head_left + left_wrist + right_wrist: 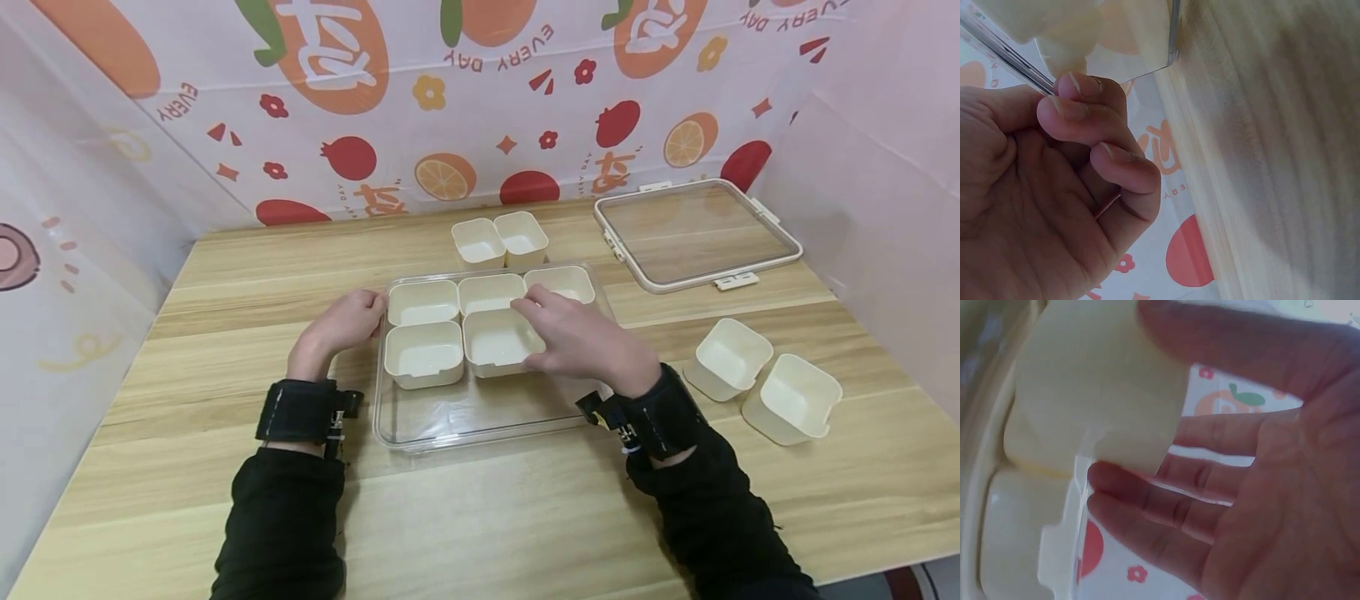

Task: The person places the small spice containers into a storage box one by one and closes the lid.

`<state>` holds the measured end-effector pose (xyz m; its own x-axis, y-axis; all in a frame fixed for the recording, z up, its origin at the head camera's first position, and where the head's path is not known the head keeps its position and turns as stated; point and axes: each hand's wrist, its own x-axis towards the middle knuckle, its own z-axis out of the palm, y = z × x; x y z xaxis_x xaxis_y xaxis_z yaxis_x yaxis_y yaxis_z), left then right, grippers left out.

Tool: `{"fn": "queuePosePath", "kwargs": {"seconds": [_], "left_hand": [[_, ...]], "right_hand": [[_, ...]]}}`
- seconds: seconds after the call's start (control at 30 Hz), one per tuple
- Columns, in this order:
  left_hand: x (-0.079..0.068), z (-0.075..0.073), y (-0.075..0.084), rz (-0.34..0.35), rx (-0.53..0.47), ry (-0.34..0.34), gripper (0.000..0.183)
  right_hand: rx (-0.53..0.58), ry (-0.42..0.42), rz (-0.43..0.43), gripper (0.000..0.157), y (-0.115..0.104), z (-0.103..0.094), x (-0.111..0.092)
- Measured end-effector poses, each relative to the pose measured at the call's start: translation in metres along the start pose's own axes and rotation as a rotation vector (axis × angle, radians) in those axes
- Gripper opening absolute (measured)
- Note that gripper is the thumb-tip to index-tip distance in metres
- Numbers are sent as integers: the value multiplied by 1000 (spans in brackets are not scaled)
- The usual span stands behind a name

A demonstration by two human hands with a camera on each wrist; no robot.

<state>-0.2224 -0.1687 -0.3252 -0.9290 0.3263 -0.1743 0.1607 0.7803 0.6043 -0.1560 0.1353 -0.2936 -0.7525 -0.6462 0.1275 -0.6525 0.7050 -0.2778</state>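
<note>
A clear, shallow plastic box (420,425) lies on the table with several cream plastic cups inside. My left hand (341,325) is at its left side; in the left wrist view the curled fingers (1124,167) pinch its rim. My right hand (588,337) holds a cream cup (501,337) by its right side, in the middle of the front row. Seen from the right wrist, the thumb is on one side of that cup (1104,387) and the fingers on another. To its left sits another cup (423,358). Behind them, a back-row cup (558,283) is partly hidden by the right hand.
Two joined-looking cream cups (478,243) stand behind the box. At the right, two separate cups (729,358) stand side by side on the wooden table (225,333). A transparent lid (697,229) with white clips lies at the back right. Printed cloth (495,108) hangs behind.
</note>
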Motion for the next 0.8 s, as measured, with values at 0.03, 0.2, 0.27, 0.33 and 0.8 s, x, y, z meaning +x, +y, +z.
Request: {"fn": "queuePosePath", "kwargs": {"seconds": [0.03,0.2,0.27,0.33,0.8], "left_hand": [[0,0,1,0,1,-1,43],[0,-1,1,8,6,-1,44],[0,0,1,11,8,-2,44],[1,0,0,12,13,-1,44],[0,-2,1,6,31,1,46]], "right_hand": [[-5,-2,0,65,-1,1,0],[-20,-20,2,64,-3,2,1],[-25,-30,5,64,-2,2,1],[-23,-44,11,63,-2,2,1],[17,-149,106,62,-5,-2,15]]}}
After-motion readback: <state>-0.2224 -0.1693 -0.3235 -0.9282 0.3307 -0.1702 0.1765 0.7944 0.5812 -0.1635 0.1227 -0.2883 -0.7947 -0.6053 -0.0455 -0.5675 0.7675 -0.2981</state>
